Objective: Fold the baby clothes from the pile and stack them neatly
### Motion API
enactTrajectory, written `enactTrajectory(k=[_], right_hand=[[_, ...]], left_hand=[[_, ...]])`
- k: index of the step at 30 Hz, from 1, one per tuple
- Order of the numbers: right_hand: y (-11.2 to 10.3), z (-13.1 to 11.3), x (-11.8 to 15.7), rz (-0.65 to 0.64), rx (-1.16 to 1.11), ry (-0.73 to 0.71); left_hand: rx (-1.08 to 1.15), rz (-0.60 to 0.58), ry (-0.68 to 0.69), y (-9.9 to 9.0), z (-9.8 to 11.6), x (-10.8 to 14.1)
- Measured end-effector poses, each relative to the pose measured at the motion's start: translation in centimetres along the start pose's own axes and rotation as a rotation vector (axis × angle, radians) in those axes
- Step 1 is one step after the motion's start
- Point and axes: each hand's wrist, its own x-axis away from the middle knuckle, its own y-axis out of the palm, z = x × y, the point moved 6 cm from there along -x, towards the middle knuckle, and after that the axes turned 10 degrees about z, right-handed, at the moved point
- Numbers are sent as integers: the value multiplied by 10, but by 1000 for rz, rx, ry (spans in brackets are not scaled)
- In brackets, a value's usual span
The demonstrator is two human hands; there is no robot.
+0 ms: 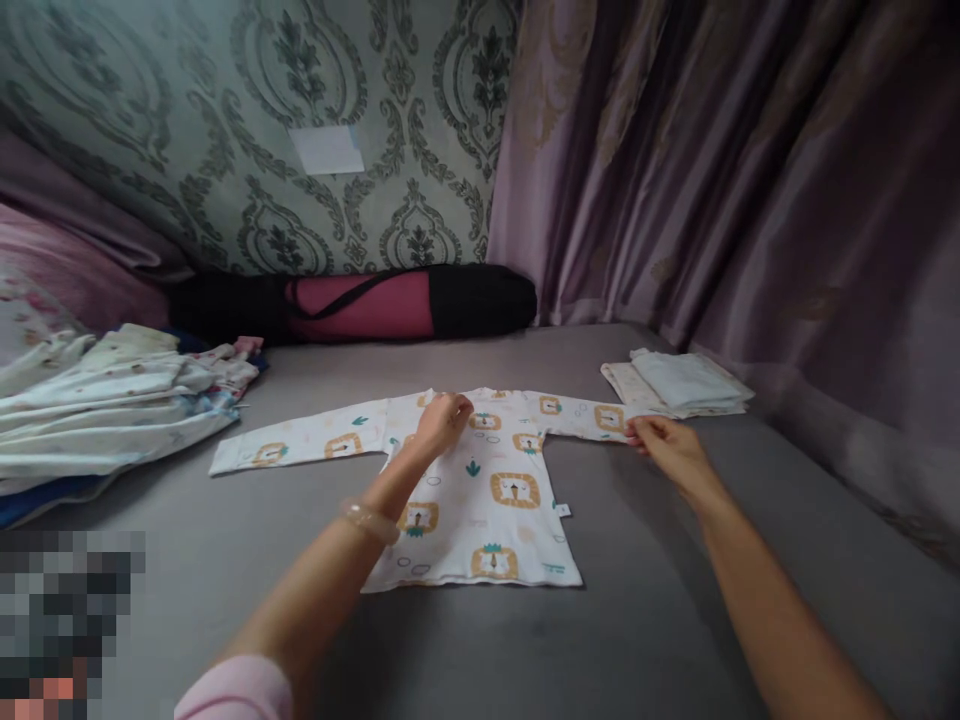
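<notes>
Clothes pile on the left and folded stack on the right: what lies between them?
In the head view, the white printed shirt lies between the clothes pile and the folded stack, with the left hand over its upper part.

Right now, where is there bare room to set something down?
The gray sheet lies bare below the patterned shirt, between the forearms, and between the shirt's side and the right forearm. It is crowded at the left clothes pile and where the right hand pinches the cuff near the folded stack.
</notes>
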Motion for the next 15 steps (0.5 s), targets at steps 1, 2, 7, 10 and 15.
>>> enactTrajectory(k=[1, 2, 7, 10, 15], right_hand=[[-6, 9, -13, 95, -6, 50], [-10, 16, -22, 150, -15, 85], [-13, 38, -36, 162, -47, 159], [-12, 50, -38, 155, -2, 189], [-30, 64, -51, 343, 227, 126]], left_hand=[[-33, 32, -37, 3, -2, -9], [-61, 54, -70, 6, -4, -17], [-111, 22, -176, 25, -4, -44], [-86, -38, -229, 36, -6, -54], [-50, 48, -269, 48, -13, -55]])
